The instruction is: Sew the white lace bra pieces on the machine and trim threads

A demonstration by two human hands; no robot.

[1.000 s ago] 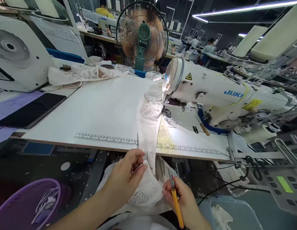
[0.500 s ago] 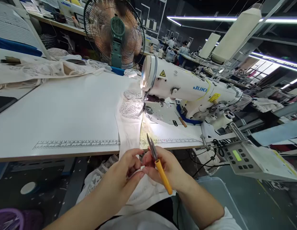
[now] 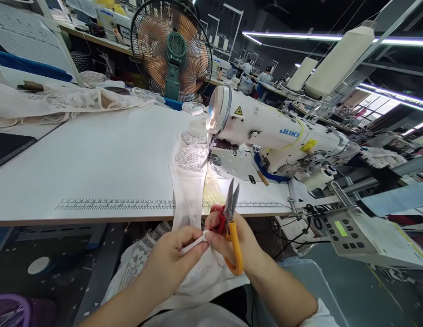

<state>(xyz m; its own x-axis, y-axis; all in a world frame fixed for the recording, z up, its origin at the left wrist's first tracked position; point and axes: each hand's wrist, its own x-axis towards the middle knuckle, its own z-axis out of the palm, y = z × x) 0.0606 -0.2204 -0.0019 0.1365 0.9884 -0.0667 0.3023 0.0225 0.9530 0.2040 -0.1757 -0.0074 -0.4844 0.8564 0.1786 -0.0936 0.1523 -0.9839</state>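
Below the table's front edge, my left hand [image 3: 170,254] pinches a narrow white fabric strip [image 3: 193,244] between thumb and finger. My right hand [image 3: 247,240] meets it at the strip's end and also pinches there. Tucked in the same right hand is a pair of scissors [image 3: 236,247] with an orange handle and a red part; its blades point up, slightly apart. A white lace garment [image 3: 187,186] runs from under the sewing machine's needle area over the table edge. More white lace fabric [image 3: 194,277] lies in my lap beneath both hands.
The white JUKI sewing machine [image 3: 255,122] stands at the table's right, a control box [image 3: 350,231] below it. A fan [image 3: 172,50] stands behind the table [image 3: 112,159]. Lace pieces [image 3: 78,100] lie at left. A clear plastic bin [image 3: 303,277] sits lower right, a purple basket [image 3: 23,299] lower left.
The scissors have turned in my right hand, blades now more upright and the orange loop in view. More of the white strip shows between my hands. The view has shifted slightly.
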